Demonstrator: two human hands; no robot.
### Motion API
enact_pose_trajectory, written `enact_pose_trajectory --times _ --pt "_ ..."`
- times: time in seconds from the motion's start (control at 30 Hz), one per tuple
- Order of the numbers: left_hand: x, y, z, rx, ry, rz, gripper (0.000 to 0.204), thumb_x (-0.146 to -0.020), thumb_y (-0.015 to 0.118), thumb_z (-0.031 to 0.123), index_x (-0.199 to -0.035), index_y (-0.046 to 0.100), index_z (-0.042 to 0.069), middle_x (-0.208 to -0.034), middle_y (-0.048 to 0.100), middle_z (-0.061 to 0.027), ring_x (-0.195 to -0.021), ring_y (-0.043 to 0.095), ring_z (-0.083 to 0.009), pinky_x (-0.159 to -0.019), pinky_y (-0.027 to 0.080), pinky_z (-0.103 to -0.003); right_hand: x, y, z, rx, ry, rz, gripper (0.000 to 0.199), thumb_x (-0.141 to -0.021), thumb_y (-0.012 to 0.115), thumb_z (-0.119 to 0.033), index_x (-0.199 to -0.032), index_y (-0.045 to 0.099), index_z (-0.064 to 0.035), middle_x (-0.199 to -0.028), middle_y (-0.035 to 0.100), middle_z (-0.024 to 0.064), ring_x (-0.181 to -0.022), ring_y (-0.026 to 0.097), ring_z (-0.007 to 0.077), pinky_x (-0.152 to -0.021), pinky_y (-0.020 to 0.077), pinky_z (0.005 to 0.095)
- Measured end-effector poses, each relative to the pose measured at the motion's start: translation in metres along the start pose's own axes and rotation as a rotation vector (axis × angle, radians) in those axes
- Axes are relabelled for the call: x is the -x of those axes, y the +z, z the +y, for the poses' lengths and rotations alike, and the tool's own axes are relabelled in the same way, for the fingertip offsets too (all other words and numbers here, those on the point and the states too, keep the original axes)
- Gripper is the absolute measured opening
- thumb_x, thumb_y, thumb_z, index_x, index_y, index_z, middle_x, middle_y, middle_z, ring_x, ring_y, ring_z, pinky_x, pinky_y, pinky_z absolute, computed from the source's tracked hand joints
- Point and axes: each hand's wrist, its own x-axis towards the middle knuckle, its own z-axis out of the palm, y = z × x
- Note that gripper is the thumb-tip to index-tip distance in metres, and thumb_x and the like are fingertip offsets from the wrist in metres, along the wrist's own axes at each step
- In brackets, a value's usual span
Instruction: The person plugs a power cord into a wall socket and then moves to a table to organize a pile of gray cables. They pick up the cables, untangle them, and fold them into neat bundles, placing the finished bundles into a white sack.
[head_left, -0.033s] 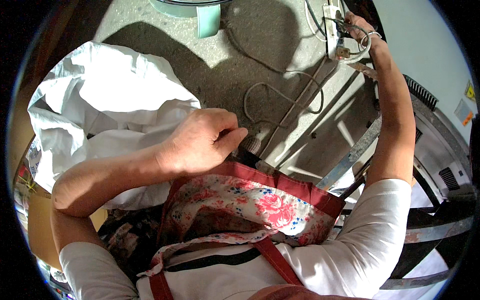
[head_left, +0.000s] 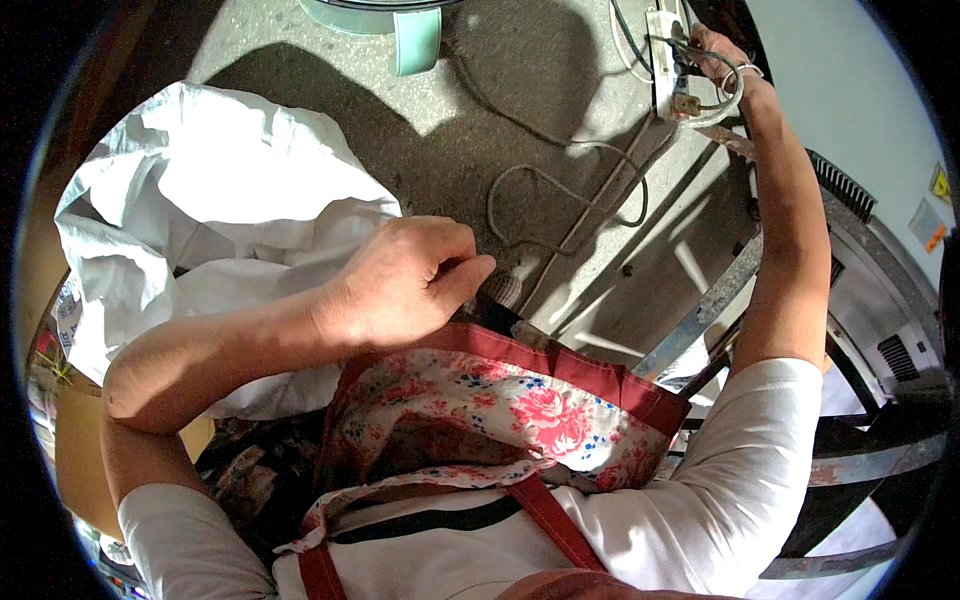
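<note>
On the concrete floor (head_left: 520,90), partly in shadow, a grey cord (head_left: 489,205) lies in a loose loop ahead of me. A pale panel (head_left: 820,90) rises at my right, beyond my outstretched arm, with a dark-grilled grey edge below it. To my left a big crumpled white sack (head_left: 230,170) bulges up, its top bright in the sun. My red-trimmed floral apron (head_left: 550,415) is spread below my chest, and on my right a worn metal frame (head_left: 705,300) slants past it. At the top edge stands part of a pale green container (head_left: 350,20), with a broad tab hanging from it.

My left hand (head_left: 415,275) is above the sack's near right side, fingers curled into a loose fist, thumb near the forefinger; I cannot tell whether anything is tucked inside. My right hand (head_left: 712,52) reaches far out to the white power strip (head_left: 663,40), just beside it among its cables. Those fingers are bent and partly hidden, so I cannot tell how far they are open or what they grip. A brownish plug (head_left: 686,105) is at the strip's near end. A pale bangle (head_left: 750,70) circles my right wrist.
</note>
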Motion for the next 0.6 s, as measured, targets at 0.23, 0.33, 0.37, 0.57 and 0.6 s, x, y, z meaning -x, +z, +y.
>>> enact_pose_trajectory --times 0.23,0.33,0.37,0.57,0.6 --pt "0.001 0.0 0.001 0.004 -0.02 0.006 0.018 -0.078 0.06 0.01 -0.066 0.052 0.0 -0.061 0.052 -0.0135 -0.056 0.053 -0.0262 -0.05 0.039 -0.036 0.007 -0.028 -0.04 -0.06 0.161 -0.049 0.027 -0.08 0.059 -0.021 -0.099 0.054 -0.0024 -0.085 0.06 0.0214 -0.08 0.06 0.0336 -0.067 0.0472 0.0402" --pt "0.001 0.0 0.002 -0.007 -0.017 0.002 0.019 -0.078 0.06 0.01 -0.065 0.051 0.0 -0.061 0.051 -0.0137 -0.055 0.053 -0.0269 -0.05 0.039 -0.036 0.008 -0.026 -0.041 0.117 0.084 -0.03 0.029 -0.076 0.064 -0.019 -0.099 0.056 -0.0033 -0.087 0.061 0.0191 -0.083 0.06 0.0334 -0.071 0.0488 0.0407" --pt "0.001 0.0 0.002 -0.006 -0.013 0.007 0.019 -0.078 0.06 0.01 -0.065 0.051 -0.001 -0.061 0.051 -0.0138 -0.055 0.052 -0.0272 -0.05 0.039 -0.036 0.005 -0.026 -0.042 0.152 0.09 -0.054 0.028 -0.076 0.064 -0.018 -0.098 0.056 -0.0034 -0.087 0.061 0.0188 -0.084 0.059 0.0337 -0.071 0.0487 0.0408" --pt "0.0 -0.003 0.006 0.02 -0.043 0.015 0.02 -0.078 0.06 0.011 -0.065 0.051 -0.001 -0.061 0.051 -0.0146 -0.055 0.052 -0.0284 -0.05 0.039 -0.037 0.005 -0.014 -0.026 0.014 0.032 0.018 0.024 -0.075 0.065 -0.017 -0.092 0.054 -0.0039 -0.081 0.061 0.0174 -0.076 0.059 0.0315 -0.064 0.0466 0.0389" --pt "0.0 -0.003 0.006 0.021 -0.05 0.013 0.02 -0.078 0.06 0.011 -0.065 0.051 -0.001 -0.061 0.051 -0.0148 -0.055 0.052 -0.0287 -0.05 0.039 -0.037 0.006 -0.014 -0.027 -0.082 0.071 0.049 0.024 -0.075 0.066 -0.017 -0.09 0.053 -0.0038 -0.078 0.06 0.0164 -0.071 0.057 0.0299 -0.062 0.0454 0.0381"
